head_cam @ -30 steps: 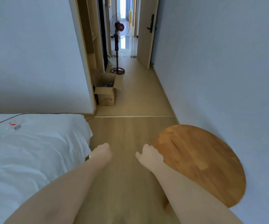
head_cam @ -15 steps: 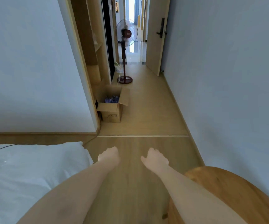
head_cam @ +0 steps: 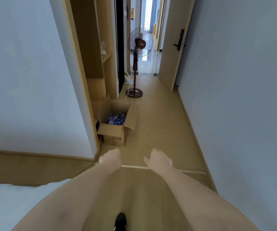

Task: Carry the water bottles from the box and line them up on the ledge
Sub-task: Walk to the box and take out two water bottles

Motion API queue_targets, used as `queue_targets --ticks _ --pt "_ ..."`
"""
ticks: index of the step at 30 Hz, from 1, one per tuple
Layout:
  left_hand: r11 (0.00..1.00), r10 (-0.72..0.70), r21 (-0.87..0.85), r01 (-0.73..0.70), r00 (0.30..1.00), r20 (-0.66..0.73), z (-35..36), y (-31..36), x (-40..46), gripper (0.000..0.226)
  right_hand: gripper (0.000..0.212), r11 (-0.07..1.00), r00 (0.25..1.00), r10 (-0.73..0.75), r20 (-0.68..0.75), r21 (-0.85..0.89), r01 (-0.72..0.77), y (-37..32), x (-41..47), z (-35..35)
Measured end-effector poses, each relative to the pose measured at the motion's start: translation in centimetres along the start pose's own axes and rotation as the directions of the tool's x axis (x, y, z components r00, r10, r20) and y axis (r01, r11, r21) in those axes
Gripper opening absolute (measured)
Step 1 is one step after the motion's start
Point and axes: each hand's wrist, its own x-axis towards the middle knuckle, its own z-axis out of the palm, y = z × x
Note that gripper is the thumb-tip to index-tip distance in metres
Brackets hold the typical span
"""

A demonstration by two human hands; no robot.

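Observation:
An open cardboard box (head_cam: 113,136) stands on the wooden floor against the left wall's corner, flaps spread. Several water bottles with blue caps and labels (head_cam: 117,118) show inside it. My left hand (head_cam: 110,157) and my right hand (head_cam: 158,158) are stretched out in front of me, short of the box, holding nothing. The fingers of both hang loosely curled downward. No ledge is in view.
A red standing fan (head_cam: 137,62) stands in the corridor beyond the box, its cord on the floor. An open door (head_cam: 173,47) is at the right. A white bed corner (head_cam: 17,200) lies at lower left. A wooden shelf unit (head_cam: 97,64) lines the left side.
The view has moved forward along the floor toward the box. The round wooden table has dropped out of sight and the bed has slid to the lower left. Both hands stay empty.

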Motion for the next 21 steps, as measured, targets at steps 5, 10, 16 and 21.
queue_targets --ticks 5,10,16,21 --pt "1.000 0.026 -0.015 -0.025 0.999 0.022 -4.3 0.6 11.8 0.017 0.047 1.000 1.000 0.011 0.014 0.005 -0.011 -3.5 11.1 -2.4" --pt "0.996 0.090 -0.024 -0.090 0.996 0.008 -10.1 3.3 22.0 0.022 0.045 0.996 0.999 0.049 -0.010 0.075 -0.048 -6.1 20.9 -6.0" --pt "0.979 0.182 0.080 -0.189 0.979 0.091 -13.0 7.7 31.9 0.020 0.048 0.994 0.997 0.074 -0.035 0.080 -0.071 -7.1 31.7 -10.2" --pt "0.994 0.105 -0.038 -0.104 0.993 0.046 -14.3 9.8 40.9 0.025 0.050 0.994 0.997 0.081 0.018 0.076 -0.082 -6.3 42.2 -11.7"
